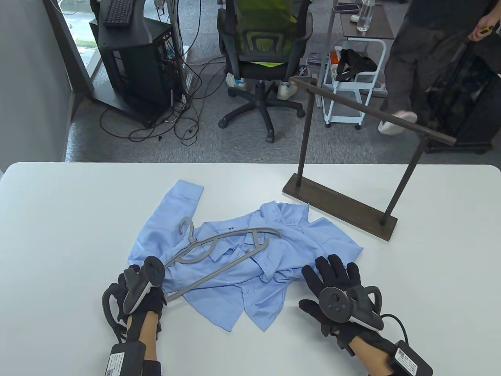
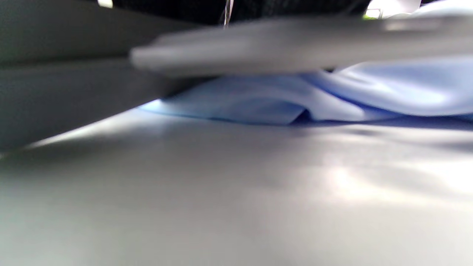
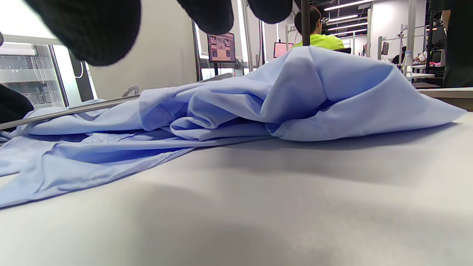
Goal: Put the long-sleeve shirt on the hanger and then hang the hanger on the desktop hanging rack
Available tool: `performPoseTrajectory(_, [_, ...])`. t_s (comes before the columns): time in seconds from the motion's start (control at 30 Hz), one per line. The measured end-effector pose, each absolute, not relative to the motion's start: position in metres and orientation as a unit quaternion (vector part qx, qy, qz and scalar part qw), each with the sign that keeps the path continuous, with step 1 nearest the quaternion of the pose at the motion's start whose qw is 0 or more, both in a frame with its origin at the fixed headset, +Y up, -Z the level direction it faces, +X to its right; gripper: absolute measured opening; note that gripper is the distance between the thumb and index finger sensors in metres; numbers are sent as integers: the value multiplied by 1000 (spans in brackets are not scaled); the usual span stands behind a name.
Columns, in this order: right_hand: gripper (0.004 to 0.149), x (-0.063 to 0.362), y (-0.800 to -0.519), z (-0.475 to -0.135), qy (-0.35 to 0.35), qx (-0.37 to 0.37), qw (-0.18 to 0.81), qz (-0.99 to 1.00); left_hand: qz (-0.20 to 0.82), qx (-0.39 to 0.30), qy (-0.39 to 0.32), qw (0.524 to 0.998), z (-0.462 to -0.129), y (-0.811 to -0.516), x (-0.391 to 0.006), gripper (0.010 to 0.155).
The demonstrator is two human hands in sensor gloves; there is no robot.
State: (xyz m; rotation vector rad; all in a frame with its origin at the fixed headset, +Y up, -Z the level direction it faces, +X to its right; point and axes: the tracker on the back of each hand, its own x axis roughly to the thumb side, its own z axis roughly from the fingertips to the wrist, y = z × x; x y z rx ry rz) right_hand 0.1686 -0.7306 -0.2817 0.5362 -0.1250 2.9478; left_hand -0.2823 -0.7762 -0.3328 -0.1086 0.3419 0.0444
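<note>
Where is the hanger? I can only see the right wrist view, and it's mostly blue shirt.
Observer: The hanger lies on top of the shirt, its hook pointing toward the far side of the table.
Child: Is anybody holding it?
Observer: The left hand is at its near end, but the tracker hides the fingers, so I cannot tell if it grips.
Child: Where's my right hand?
Observer: The right hand lies spread, its fingertips at the shirt's near right edge.
Child: Where does the hanger go?
Observer: The rack stands at the far right of the table, its bar bare.
</note>
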Motion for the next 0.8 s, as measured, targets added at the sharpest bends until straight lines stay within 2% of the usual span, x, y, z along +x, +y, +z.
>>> performPoseTrajectory(0.13, [79,169,-730,-281,-39,175,72,981,53,-36,171,983,-330,-772,-284,51])
performPoseTrajectory(0.37, [79,171,-729,-282,-40,172,79,981,113,27,154,981,-316,-747,-285,50])
performPoseTrajectory(0.8, [80,185,-715,-282,-77,150,105,980,127,179,59,974,-293,-710,-262,49])
